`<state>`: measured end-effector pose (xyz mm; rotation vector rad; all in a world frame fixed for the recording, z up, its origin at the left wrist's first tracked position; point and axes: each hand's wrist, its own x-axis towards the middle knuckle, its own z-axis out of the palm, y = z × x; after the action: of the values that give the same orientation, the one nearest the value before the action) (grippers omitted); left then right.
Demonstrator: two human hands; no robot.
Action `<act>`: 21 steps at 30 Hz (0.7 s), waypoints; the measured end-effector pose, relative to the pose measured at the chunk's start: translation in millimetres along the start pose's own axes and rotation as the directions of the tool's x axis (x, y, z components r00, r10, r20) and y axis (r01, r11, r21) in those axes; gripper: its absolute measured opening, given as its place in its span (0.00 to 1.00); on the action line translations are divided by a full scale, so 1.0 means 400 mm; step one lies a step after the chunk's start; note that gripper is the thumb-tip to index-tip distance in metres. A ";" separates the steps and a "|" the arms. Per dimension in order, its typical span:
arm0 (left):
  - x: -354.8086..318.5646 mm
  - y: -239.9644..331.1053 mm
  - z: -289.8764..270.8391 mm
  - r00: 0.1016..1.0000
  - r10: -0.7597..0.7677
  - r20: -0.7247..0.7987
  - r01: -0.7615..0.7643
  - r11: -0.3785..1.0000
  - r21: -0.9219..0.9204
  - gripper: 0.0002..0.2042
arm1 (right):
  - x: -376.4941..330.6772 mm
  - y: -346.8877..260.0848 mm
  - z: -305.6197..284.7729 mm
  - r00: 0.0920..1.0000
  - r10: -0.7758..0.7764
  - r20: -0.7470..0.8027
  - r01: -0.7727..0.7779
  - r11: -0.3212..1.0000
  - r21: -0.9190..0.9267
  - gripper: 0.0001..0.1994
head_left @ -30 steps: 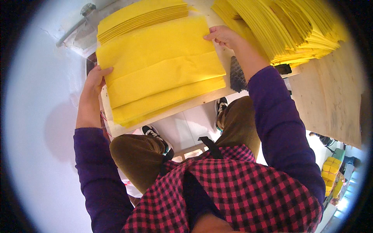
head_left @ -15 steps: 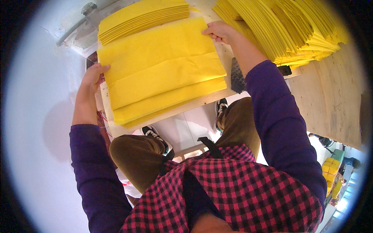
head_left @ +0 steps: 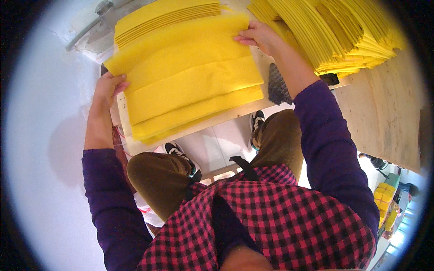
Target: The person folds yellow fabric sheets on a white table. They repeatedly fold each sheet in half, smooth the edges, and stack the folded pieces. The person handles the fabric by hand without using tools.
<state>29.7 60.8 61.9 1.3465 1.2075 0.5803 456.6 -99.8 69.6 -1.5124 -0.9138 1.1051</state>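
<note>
A wide yellow sheet (head_left: 181, 74), either paper or thin fabric, lies before me on a pale wooden table (head_left: 226, 116), creased crosswise, over another yellow layer along its near edge. The sheet's far edge is raised between my hands. My left hand (head_left: 110, 88) pinches its left edge between thumb and fingers. At the far right corner my right hand (head_left: 257, 37) grips the sheet, fingers curled together. Just beyond the sheet, a neat stack of folded yellow sheets (head_left: 167, 19) is partly covered by the raised edge.
A big pile of folded yellow sheets (head_left: 325, 34) stands at the far right. A dark textured block (head_left: 278, 86) sits by the table's right edge. A wooden board (head_left: 379, 108) extends to the right, a white wall (head_left: 49, 135) rises at left. My knees are below the table edge.
Both hands have drawn the sheet's far edge upward, and the right hand has shifted slightly away from me. The far edge now overlaps more of the stack behind it.
</note>
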 end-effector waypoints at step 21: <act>-0.045 -0.161 -0.013 0.948 0.317 -0.006 -0.316 0.945 -0.085 0.05 | -0.073 0.148 -0.029 0.930 -0.362 0.061 0.365 0.929 -0.059 0.07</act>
<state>-0.8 33.5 8.9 1.4798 0.9534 0.8443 459.8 -142.7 17.9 -1.3053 -1.2213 0.8488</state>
